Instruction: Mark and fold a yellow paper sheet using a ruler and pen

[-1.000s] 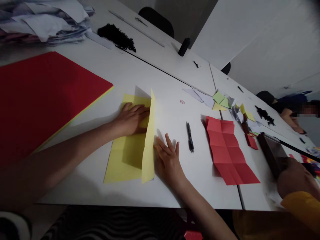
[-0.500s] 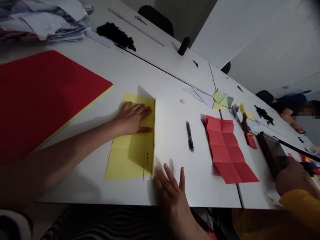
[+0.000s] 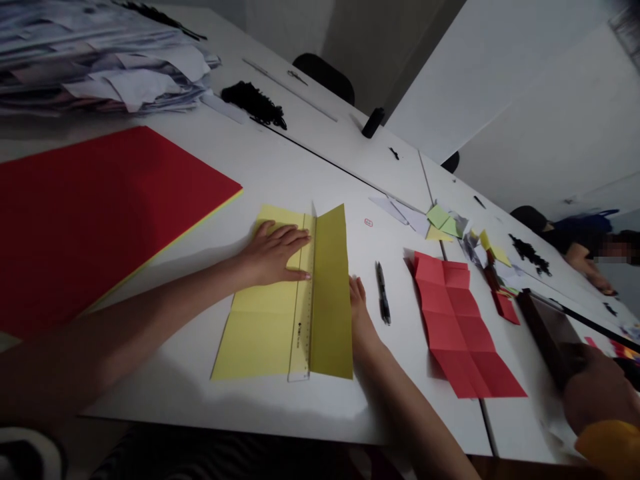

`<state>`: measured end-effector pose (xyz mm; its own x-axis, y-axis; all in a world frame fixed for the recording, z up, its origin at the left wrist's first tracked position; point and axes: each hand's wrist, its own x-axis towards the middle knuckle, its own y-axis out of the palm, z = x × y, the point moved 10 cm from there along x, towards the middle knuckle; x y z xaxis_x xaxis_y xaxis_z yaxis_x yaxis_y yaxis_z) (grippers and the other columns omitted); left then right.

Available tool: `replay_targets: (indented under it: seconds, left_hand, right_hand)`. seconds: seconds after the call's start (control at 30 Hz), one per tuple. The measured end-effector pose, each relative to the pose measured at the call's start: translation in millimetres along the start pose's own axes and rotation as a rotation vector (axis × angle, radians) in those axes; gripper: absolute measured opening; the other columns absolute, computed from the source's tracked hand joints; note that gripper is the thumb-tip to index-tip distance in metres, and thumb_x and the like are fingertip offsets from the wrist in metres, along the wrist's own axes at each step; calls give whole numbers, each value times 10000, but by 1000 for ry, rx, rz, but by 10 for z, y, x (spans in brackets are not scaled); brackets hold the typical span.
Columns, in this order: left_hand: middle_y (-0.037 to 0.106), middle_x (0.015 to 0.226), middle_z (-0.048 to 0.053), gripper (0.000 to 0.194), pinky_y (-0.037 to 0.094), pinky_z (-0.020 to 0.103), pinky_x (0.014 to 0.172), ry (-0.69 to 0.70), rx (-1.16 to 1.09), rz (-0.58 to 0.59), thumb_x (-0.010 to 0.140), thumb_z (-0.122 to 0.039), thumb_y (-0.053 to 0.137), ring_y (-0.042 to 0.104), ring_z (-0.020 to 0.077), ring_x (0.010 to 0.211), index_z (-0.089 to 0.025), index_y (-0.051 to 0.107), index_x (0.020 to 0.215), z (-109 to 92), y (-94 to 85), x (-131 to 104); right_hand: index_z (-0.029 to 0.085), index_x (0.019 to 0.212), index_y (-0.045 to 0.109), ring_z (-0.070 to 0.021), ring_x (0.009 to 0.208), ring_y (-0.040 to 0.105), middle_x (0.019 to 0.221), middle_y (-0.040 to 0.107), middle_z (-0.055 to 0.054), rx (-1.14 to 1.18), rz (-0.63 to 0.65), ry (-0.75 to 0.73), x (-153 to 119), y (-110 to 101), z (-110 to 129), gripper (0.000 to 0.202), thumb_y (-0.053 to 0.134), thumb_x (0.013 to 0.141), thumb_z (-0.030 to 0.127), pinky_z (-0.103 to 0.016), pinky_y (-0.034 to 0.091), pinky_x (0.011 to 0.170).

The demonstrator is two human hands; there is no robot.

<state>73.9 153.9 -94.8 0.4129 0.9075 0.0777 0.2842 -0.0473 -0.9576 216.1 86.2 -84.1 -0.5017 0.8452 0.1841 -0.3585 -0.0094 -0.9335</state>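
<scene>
A yellow sheet with crease lines lies on the white table, and a clear ruler rests along it. My left hand presses flat on the sheet and the ruler's edge, fingers spread. Right of the ruler, the sheet's right part stands folded up. Behind that raised flap is my right hand, at its right edge; the flap hides part of the hand, and what its fingers hold cannot be made out. A black pen lies to the right, beside a creased red sheet.
Large red sheets are stacked at left, below a paper pile. Black cords and a black cylinder stand farther back. Paper scraps lie right of centre. At right, another person's hand touches a dark box.
The sheet's right part now shows as a raised flap beside the ruler. My right hand has moved from the table's front edge up behind it. The view has shifted slightly.
</scene>
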Motion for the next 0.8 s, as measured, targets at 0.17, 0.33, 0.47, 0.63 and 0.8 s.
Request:
replay_targets:
  seconds: [0.17,0.33,0.47,0.63,0.8]
  left_hand:
    - [384,1495,76,789,34,471,1114,47,-12,-84,805,-712,481,276,290,1385,-246,380,1433,-15,-43,-19]
    - [424,1465,93,783,33,482,1109,58,-19,-117,796,-708,506,304,298,1368,-238,407,1415,-16,-54,-21]
    - [424,1467,94,763,31,492,1111,46,-36,-90,791,-698,529,301,298,1370,-243,430,1396,-11,-51,-19]
    - [485,1412,115,685,107,519,1098,83,-48,-96,808,-617,577,334,330,1352,-241,472,1371,-53,-104,-33]
    - [509,1380,119,602,117,526,1085,109,-26,-137,796,-452,626,374,336,1316,-248,493,1347,-68,-124,-49]
  right_hand:
    - [230,1402,424,-238,1396,309,1440,463,-69,4,12,46,399,76,-9,474,383,931,197,-507,158,1172]
    - [192,1446,346,-225,1432,234,1502,381,-70,-9,33,77,603,131,-58,509,397,942,251,-513,126,1173]
    - [175,1387,440,-214,1425,257,1502,383,-78,-41,34,109,702,166,-61,447,334,954,198,-510,132,1165]
    - [161,1352,483,-226,1402,305,1482,413,-94,-115,5,130,803,175,-21,439,290,957,153,-523,147,1150]
    - [123,1360,468,-270,1391,301,1452,434,-142,-210,31,136,913,189,6,462,304,928,105,-547,160,1133]
